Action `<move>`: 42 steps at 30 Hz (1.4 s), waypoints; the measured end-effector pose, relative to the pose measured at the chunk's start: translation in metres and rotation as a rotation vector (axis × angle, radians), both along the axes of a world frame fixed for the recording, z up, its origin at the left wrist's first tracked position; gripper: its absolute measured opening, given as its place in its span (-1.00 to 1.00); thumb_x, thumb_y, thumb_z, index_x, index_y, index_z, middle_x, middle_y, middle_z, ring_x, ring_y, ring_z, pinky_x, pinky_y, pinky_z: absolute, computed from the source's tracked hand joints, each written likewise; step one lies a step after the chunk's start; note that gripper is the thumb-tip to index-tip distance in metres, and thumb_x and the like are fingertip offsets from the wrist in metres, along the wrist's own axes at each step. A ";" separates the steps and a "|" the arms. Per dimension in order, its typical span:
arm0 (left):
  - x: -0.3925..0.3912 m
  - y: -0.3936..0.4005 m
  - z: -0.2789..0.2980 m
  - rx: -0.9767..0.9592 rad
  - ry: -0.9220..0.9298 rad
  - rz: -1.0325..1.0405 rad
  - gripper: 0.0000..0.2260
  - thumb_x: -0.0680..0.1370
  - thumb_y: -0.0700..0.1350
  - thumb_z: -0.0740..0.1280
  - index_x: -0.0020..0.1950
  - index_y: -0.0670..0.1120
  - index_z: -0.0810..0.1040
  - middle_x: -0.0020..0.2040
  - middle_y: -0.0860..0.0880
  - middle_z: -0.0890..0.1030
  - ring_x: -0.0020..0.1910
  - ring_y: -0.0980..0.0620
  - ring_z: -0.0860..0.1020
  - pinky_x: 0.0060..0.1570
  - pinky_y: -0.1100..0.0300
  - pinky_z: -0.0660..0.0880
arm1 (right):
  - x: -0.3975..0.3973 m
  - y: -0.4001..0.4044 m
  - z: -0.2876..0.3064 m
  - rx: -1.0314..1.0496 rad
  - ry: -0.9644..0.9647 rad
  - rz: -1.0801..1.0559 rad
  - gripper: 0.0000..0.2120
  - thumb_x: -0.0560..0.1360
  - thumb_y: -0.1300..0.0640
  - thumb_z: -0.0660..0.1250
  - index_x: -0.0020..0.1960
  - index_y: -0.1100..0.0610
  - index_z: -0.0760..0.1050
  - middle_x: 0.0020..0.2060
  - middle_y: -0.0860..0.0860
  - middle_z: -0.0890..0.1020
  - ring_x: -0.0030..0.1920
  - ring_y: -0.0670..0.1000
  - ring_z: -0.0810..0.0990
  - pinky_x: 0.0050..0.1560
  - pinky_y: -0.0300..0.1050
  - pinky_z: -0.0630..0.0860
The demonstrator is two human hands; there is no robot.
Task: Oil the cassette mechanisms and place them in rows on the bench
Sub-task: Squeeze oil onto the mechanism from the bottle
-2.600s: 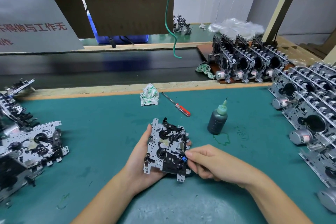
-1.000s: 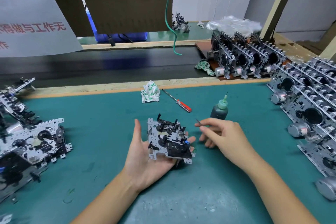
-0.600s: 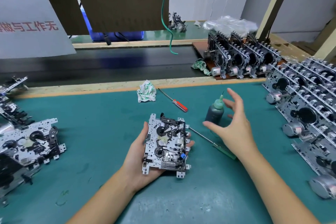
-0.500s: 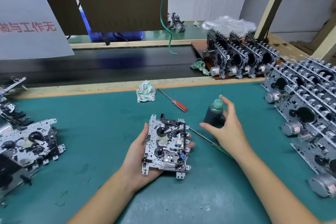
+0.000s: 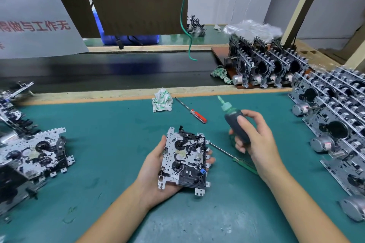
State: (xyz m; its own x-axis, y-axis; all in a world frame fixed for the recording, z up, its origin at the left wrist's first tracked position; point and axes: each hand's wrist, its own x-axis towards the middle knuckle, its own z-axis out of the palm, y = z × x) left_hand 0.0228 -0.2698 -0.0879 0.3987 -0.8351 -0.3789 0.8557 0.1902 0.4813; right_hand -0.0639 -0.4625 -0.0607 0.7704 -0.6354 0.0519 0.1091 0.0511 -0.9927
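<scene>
The right hand [image 5: 254, 140] is wrapped around the dark oil bottle [image 5: 235, 124], thumb across its front and fingers curled behind, and holds it clear of the bench [image 5: 110, 136]. The bottle leans with its green nozzle [image 5: 222, 101] pointing up and away to the left, so the tip faces away from the work, not down at it. The cassette mechanism [image 5: 184, 160] lies down and to the left of that grip, nearer the body, resting face up on the left hand [image 5: 156, 169], whose palm cups its left edge while the fingertips show past its right edge. The plate's long axis runs roughly away from the person, with the two reel hubs stacked along it. To oil it, the bottle would probably have to swing left and tip over so the nozzle comes down onto the hubs; the right hand is the only one free to do that. Between the two hands a green-handled screwdriver [image 5: 235, 158] lies on the bench. Finished units stand in rows [image 5: 333, 116] along the right side, well apart from the hands.
</scene>
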 end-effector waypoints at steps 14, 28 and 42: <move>0.001 0.000 -0.001 0.015 -0.005 -0.008 -0.34 0.57 0.24 0.03 0.26 -0.29 0.52 0.30 -0.36 0.46 0.23 -0.35 0.49 0.31 -0.14 0.33 | 0.006 0.008 0.005 0.606 -0.098 -0.061 -0.67 0.26 -0.08 0.39 -0.17 0.14 0.44 -0.40 0.01 0.51 -0.55 -0.14 0.33 -0.65 -0.34 0.22; 0.001 0.001 0.001 0.018 0.003 -0.006 -0.36 0.56 0.24 0.06 0.25 -0.29 0.54 0.28 -0.38 0.47 0.18 -0.36 0.52 0.25 -0.16 0.37 | 0.004 0.024 -0.002 0.151 -0.066 -0.067 -0.59 0.24 -0.17 0.38 -0.28 0.16 0.38 -0.42 0.08 0.39 -0.47 -0.07 0.33 -0.56 -0.27 0.25; 0.001 0.001 0.000 0.035 0.009 -0.003 -0.36 0.55 0.24 0.07 0.25 -0.29 0.54 0.29 -0.38 0.46 0.20 -0.37 0.51 0.31 -0.16 0.32 | 0.005 0.024 -0.003 0.122 -0.078 -0.057 -0.67 0.29 -0.11 0.35 -0.30 0.15 0.38 -0.41 0.09 0.38 -0.45 -0.05 0.32 -0.55 -0.27 0.26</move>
State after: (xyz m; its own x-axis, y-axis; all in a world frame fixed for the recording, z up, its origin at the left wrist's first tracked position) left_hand 0.0240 -0.2692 -0.0878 0.3930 -0.8222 -0.4117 0.8603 0.1707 0.4803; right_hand -0.0594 -0.4385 -0.0637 0.7293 -0.6835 0.0301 0.1918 0.1621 -0.9680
